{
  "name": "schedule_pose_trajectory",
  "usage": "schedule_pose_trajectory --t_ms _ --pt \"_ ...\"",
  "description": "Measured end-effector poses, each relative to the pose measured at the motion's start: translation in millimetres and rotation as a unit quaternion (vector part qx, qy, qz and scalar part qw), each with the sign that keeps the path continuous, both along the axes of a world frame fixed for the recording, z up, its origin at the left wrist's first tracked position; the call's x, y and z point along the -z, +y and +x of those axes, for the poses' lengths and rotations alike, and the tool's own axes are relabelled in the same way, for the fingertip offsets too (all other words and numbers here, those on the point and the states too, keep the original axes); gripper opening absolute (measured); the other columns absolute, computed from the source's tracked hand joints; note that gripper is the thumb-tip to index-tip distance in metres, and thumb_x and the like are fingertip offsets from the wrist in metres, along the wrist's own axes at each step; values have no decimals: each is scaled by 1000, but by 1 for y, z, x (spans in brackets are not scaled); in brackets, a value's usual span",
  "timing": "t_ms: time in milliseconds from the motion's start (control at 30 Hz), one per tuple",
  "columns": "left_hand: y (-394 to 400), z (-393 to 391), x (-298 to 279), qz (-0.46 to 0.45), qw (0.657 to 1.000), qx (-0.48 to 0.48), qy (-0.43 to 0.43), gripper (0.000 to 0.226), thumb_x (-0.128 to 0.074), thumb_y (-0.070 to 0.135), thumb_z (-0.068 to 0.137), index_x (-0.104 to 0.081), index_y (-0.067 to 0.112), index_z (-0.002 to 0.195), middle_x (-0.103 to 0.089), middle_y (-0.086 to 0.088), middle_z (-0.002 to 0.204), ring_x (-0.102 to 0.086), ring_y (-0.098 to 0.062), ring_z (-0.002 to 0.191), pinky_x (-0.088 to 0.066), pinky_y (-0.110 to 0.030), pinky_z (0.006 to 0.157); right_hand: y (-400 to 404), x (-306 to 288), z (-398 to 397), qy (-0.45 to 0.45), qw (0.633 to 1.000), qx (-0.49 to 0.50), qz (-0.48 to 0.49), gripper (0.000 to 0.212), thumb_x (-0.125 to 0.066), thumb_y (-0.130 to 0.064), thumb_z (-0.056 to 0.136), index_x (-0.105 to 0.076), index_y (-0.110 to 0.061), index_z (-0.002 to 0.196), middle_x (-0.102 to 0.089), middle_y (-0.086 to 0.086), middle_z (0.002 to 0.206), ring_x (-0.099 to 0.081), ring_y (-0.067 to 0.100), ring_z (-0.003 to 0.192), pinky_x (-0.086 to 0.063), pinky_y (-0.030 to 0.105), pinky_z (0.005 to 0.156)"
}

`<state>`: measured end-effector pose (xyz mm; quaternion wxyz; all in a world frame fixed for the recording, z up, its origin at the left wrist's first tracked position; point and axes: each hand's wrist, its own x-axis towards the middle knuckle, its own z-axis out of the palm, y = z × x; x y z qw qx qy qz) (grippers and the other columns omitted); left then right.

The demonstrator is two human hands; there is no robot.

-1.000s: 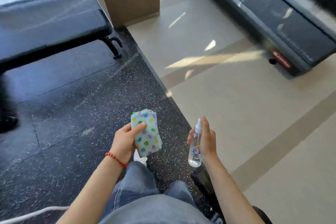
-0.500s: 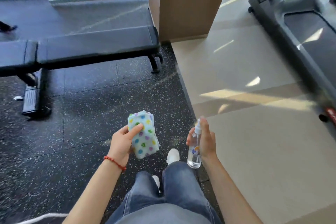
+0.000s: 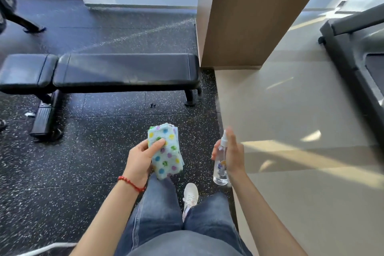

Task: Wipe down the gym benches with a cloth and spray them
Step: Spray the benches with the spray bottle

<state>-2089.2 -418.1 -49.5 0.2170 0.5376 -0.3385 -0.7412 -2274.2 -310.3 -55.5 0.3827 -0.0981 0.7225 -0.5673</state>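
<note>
**Cloth and spray bottle in the hands, bench ahead**

Left hand [image 3: 139, 160] gripping a folded cloth [image 3: 166, 150], pale blue with coloured dots, thumb pressed across its face, fingers curled behind. Red bead bracelet [image 3: 131, 183] on that wrist. Right hand [image 3: 233, 155] wrapped round a clear spray bottle [image 3: 220, 164], held upright, white nozzle at the top, forefinger raised alongside the nozzle. Both held at waist height over blue jeans [image 3: 164, 210], cloth and bottle near each other but apart. One white shoe [image 3: 190, 195] showing between the legs on black speckled rubber floor [image 3: 99, 131].

Black padded gym bench [image 3: 124, 70] ahead, lying flat and crosswise, well apart from both hands, with a shorter seat pad [image 3: 25, 72] at its left end and a foot at its right end. Tan pillar [image 3: 245, 16] just beside the bench's right end. Pale tiled floor [image 3: 291, 110] to the right, streaked with sunlight. Dark treadmill [image 3: 353, 52] at the far right edge, only partly in view.
</note>
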Motion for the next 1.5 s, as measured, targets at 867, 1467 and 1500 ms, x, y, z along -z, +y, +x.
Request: schedule_pose_trajectory --t_ms 867,1467,1500 --pt "-331 -77 15 -3 999 -44 -21 9 -68 15 79 -69 12 87 -74 -3 79 -70 -16 70 -58 -30 57 -336 25 -91 -45 996 14 69 64 -45 -46 89 -47 -16 32 -52 3 39 -49 19 36 -45 29 51" --pt "-370 -118 16 17 985 -165 -52 8 -67 15 80 -68 12 87 -73 -4 79 -69 -15 68 -56 -26 54 -412 58 -131 -60 976 -121 170 46 -50 -39 86 -48 -6 53 -48 4 44 -45 17 40 -38 23 41" --pt "-370 -115 15 16 982 -178 -53 8 -67 15 81 -68 12 88 -73 -5 80 -69 -15 68 -55 -26 52 -418 58 -129 -51 975 -134 172 46 -50 -37 84 -49 -5 52 -50 5 44 -46 18 40 -39 24 42"
